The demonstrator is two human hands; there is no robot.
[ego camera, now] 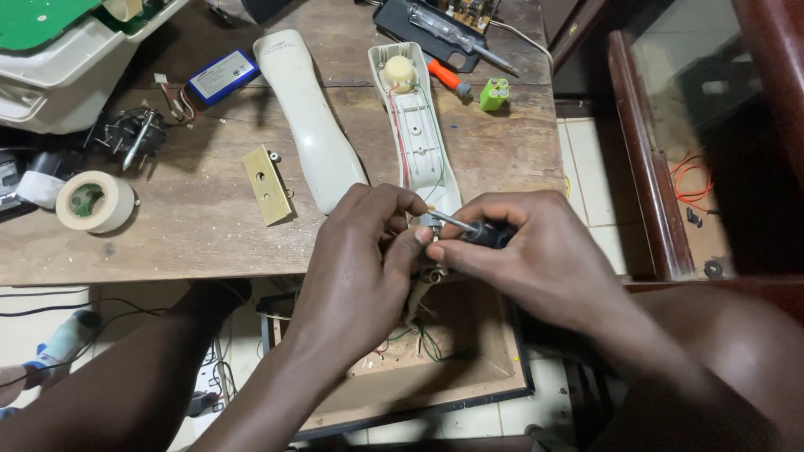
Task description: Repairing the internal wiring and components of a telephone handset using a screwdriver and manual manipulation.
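The right hand (536,251) is clamped on a small black-handled screwdriver (469,228), its tip at the near end of the opened handset half (416,125), which lies at twelve o'clock from the hands on the wooden table (193,226). The left hand (360,251) pinches closed around that end, steadying it. This looks like work on a screw or terminal; the tip must stay seated and square, clear of the thin red and green wires (400,146).

- One view only, from a camera sitting on the person's head, looking steeply down and forward.
- It is hovering close over both hands, which are filling the lower middle.
- It is taking in the wooden table (209,234) above them and tiled floor (595,192) at right.
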